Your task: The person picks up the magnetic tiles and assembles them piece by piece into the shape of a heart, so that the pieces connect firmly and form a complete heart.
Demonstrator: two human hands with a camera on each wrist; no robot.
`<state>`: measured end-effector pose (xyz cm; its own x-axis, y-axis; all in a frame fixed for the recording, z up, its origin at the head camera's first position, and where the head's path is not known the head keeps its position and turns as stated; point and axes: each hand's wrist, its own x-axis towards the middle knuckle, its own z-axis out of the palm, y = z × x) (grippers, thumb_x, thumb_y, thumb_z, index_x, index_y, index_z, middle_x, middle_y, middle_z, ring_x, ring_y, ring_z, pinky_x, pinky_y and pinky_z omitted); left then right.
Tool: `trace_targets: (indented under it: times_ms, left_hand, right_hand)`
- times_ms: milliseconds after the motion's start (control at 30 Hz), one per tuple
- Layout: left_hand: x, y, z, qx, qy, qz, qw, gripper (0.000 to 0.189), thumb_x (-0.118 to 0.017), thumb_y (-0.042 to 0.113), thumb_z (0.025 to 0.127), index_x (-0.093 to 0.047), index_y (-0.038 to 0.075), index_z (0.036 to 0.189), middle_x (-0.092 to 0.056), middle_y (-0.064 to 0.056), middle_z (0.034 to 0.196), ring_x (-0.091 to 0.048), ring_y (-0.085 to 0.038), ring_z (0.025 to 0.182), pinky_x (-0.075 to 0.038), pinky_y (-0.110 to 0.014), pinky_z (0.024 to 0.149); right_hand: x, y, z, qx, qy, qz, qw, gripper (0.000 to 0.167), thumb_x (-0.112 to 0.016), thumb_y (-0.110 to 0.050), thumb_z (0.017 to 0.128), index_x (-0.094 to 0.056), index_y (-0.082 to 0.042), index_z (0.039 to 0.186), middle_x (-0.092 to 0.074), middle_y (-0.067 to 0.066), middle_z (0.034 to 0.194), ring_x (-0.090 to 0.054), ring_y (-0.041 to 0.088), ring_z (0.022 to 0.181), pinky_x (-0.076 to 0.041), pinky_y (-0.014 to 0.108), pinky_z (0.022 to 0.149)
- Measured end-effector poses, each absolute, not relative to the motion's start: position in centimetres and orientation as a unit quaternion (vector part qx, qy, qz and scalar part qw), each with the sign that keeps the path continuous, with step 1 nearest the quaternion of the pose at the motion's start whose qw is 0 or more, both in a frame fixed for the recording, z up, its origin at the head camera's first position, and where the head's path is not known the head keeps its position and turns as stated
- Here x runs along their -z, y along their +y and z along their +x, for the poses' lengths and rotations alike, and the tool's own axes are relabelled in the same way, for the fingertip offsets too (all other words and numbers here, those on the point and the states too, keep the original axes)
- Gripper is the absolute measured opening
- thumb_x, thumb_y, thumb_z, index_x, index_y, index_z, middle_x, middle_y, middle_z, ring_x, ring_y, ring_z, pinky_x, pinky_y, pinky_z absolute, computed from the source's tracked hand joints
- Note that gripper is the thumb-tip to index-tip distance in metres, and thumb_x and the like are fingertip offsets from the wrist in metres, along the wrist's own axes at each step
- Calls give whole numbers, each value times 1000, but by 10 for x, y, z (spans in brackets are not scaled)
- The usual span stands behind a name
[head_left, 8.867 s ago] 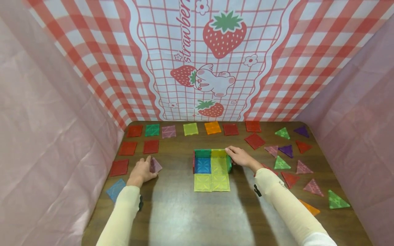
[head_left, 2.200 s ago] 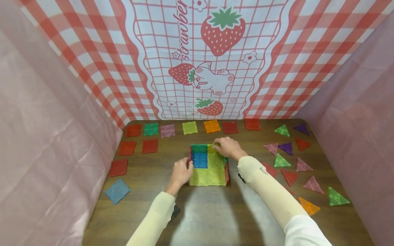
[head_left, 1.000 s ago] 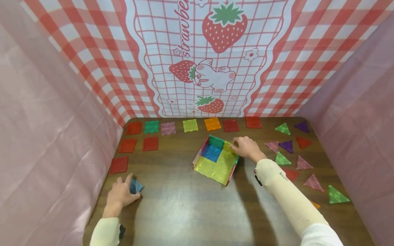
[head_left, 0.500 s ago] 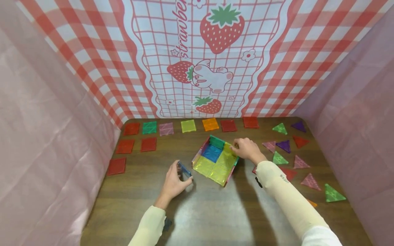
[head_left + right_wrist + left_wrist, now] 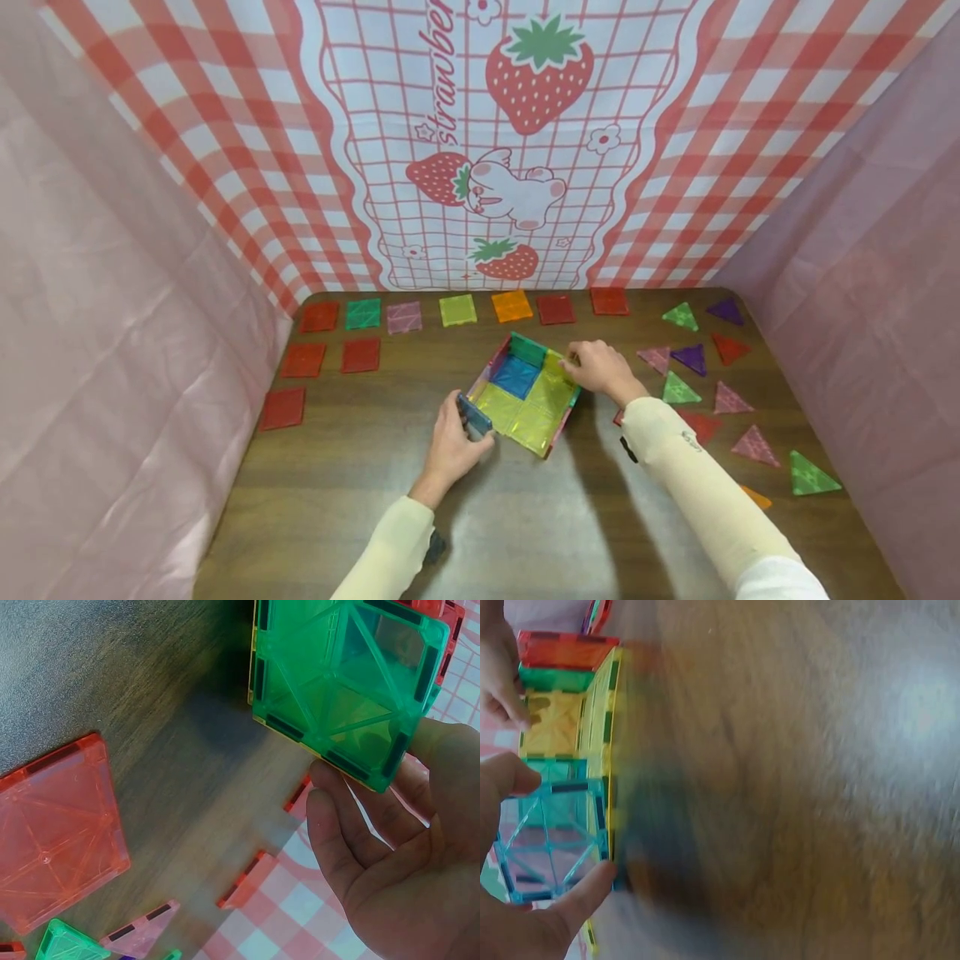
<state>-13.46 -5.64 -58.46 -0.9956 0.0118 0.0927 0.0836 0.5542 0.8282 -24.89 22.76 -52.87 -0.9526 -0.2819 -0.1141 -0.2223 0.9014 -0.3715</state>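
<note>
My left hand (image 5: 450, 446) pinches a blue square magnetic tile (image 5: 475, 414) on edge, thumb at one side and fingers at the other. It is beside the front left side of a low box of magnetic tiles (image 5: 536, 421), which sits turned at an angle. Yellow floor tiles and one blue floor tile (image 5: 514, 377) form its base, with coloured walls standing around. At the back right corner my right hand (image 5: 603, 369) grips the yellow wall tile (image 5: 553, 727). In the right wrist view a green wall tile (image 5: 330, 682) partly hides the fingers' hold.
Red square tiles (image 5: 283, 408) lie along the left, and more squares, including an orange tile (image 5: 512, 306), line the back edge. Triangle tiles, such as a green triangle (image 5: 812, 475), are scattered at the right. A checked cloth (image 5: 247, 125) hangs behind the table.
Walls were added to the box's left and right sides, and it was turned. My left hand took the blue tile from the table's left and carried it right to the box; my right hand stayed there.
</note>
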Motion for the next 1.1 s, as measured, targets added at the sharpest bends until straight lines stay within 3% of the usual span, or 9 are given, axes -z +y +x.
trace_targets:
  times_ms: [200, 433, 667, 833, 1000, 1100]
  left_hand:
    - [587, -46, -130, 448, -890, -23, 75, 88, -84, 19, 71, -38, -4, 142, -54, -28, 128, -60, -42, 114, -52, -52, 98]
    - [589, -36, -128, 439, -894, -14, 91, 99, -86, 23, 72, -32, -4, 151, -53, -29, 130, -59, -45, 119, -52, -53, 100]
    - [590, -32, -138, 447, -890, -11, 93, 101, -85, 28, 78, -28, -6, 154, -51, -31, 134, -56, -46, 123, -50, -54, 103]
    - [586, -43, -156, 442, -893, -30, 73, 95, -83, 22, 79, -30, -5, 154, -49, -29, 138, -54, -45, 127, -47, -53, 107]
    - [579, -55, -168, 436, -897, -67, 31, 95, -83, 20, 80, -30, -3, 154, -44, -28, 148, -50, -45, 133, -43, -54, 111]
    - [578, -58, -170, 432, -898, -84, 18, 95, -82, 22, 81, -29, -3, 155, -44, -28, 149, -50, -44, 134, -43, -54, 112]
  right_hand:
    - [532, 228, -248, 184, 971, -130, 77, 25, -67, -29, 97, -73, -7, 106, -72, 9, 93, -62, 21, 73, -55, 45, 68]
    - [534, 228, -248, 188, 970, -130, 82, 26, -66, -31, 97, -73, -8, 107, -73, 10, 95, -63, 21, 75, -56, 46, 69]
    - [531, 236, -250, 222, 958, -134, 125, 27, -64, -32, 99, -72, -6, 106, -72, 9, 94, -64, 20, 79, -56, 45, 77]
    - [530, 243, -250, 257, 943, -152, 149, 26, -65, -29, 99, -73, -5, 103, -72, 7, 90, -63, 17, 77, -55, 40, 75]
    - [532, 246, -248, 270, 938, -165, 145, 24, -65, -28, 99, -73, -5, 100, -70, 4, 84, -55, 15, 67, -49, 33, 65]
    - [532, 248, -248, 273, 937, -167, 139, 24, -66, -27, 99, -73, -4, 101, -70, 5, 85, -56, 15, 67, -50, 32, 65]
